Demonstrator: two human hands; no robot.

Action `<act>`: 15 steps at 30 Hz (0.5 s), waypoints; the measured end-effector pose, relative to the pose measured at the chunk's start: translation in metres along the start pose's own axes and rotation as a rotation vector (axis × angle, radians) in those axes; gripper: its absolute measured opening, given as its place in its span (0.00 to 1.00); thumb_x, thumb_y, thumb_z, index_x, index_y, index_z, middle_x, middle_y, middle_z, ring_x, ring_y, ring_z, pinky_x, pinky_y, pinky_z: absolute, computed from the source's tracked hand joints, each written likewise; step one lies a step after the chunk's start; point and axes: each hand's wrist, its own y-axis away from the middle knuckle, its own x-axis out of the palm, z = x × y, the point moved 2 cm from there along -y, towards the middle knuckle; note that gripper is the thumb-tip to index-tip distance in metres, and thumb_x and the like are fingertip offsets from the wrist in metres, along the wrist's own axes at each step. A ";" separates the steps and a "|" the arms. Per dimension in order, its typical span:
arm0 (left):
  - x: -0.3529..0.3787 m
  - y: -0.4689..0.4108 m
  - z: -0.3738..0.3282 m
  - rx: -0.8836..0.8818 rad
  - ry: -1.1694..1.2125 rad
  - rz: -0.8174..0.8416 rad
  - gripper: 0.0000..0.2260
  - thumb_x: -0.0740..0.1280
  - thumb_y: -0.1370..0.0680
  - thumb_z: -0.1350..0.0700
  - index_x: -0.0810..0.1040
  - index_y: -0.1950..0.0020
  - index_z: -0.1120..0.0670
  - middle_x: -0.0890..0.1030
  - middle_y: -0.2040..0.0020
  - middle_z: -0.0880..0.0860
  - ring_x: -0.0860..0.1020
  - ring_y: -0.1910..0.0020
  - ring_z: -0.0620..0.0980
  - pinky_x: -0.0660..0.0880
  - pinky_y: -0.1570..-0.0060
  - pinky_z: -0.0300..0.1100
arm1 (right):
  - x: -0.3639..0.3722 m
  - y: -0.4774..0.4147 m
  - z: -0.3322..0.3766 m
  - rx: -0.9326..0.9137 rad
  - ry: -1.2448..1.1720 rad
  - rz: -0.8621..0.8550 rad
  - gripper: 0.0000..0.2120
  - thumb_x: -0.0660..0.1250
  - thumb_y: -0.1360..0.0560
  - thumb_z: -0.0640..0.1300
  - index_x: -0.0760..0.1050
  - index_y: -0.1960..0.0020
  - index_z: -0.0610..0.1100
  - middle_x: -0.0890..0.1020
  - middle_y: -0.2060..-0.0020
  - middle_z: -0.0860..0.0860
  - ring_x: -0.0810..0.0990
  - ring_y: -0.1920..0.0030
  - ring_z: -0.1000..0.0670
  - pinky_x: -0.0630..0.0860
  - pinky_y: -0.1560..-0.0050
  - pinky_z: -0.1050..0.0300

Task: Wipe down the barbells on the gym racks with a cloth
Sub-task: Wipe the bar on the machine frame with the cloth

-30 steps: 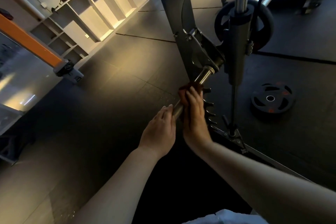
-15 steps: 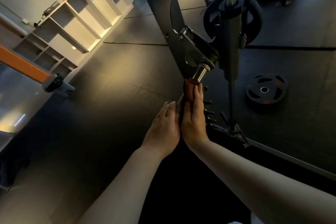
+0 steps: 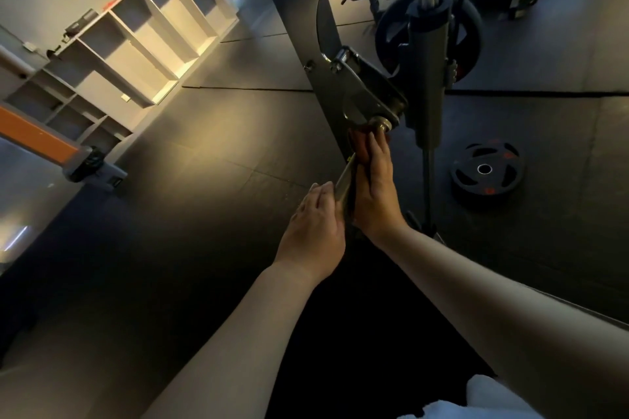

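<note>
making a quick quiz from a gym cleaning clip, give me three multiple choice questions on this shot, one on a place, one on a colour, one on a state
1. Where is the loose weight plate?
A) flat on the floor
B) on a chair
C) on a table

2. What colour is the cloth?
A) white
B) blue
C) reddish-brown

3. What is the right hand doing?
A) hanging idle
B) holding the cloth against the barbell
C) lifting a bottle

Answers:
1 A, it lies flat on the dark floor to the right of the rack.
2 C, a reddish-brown fold shows at the top of the right hand.
3 B, the hand lies along the barbell with the cloth under it.
</note>
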 end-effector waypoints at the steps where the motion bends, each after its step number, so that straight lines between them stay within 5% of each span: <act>1: 0.000 0.000 0.001 -0.001 -0.003 0.001 0.25 0.51 0.13 0.50 0.52 0.17 0.54 0.56 0.18 0.54 0.52 0.19 0.49 0.52 0.23 0.45 | -0.001 -0.005 0.002 0.009 -0.004 0.002 0.28 0.55 0.13 0.39 0.50 0.16 0.49 0.48 0.17 0.55 0.46 0.19 0.58 0.49 0.24 0.71; 4: 0.000 0.001 0.001 -0.012 0.012 0.006 0.24 0.51 0.13 0.49 0.53 0.18 0.53 0.57 0.18 0.53 0.53 0.19 0.48 0.53 0.23 0.45 | 0.004 0.010 0.004 0.058 -0.033 -0.004 0.30 0.55 0.13 0.41 0.45 0.16 0.54 0.44 0.17 0.58 0.44 0.20 0.61 0.47 0.33 0.82; 8: 0.000 -0.001 -0.001 -0.020 0.044 0.005 0.24 0.48 0.13 0.47 0.54 0.18 0.52 0.58 0.18 0.52 0.52 0.19 0.47 0.52 0.21 0.46 | 0.013 0.039 0.002 0.097 -0.103 0.026 0.31 0.53 0.13 0.42 0.42 0.16 0.56 0.40 0.18 0.60 0.42 0.21 0.65 0.47 0.34 0.83; 12: -0.003 -0.009 -0.001 0.020 0.017 0.030 0.26 0.52 0.14 0.50 0.50 0.17 0.52 0.53 0.17 0.52 0.49 0.18 0.47 0.50 0.22 0.45 | 0.003 -0.003 0.006 0.147 -0.098 -0.031 0.31 0.53 0.13 0.40 0.42 0.16 0.53 0.41 0.17 0.56 0.44 0.19 0.58 0.49 0.25 0.69; 15: -0.001 -0.010 -0.001 0.040 -0.003 0.024 0.26 0.51 0.13 0.50 0.49 0.17 0.52 0.52 0.17 0.51 0.48 0.19 0.45 0.48 0.24 0.42 | -0.002 -0.007 0.006 0.117 -0.086 -0.021 0.31 0.54 0.13 0.40 0.42 0.16 0.52 0.41 0.17 0.55 0.43 0.24 0.67 0.47 0.34 0.82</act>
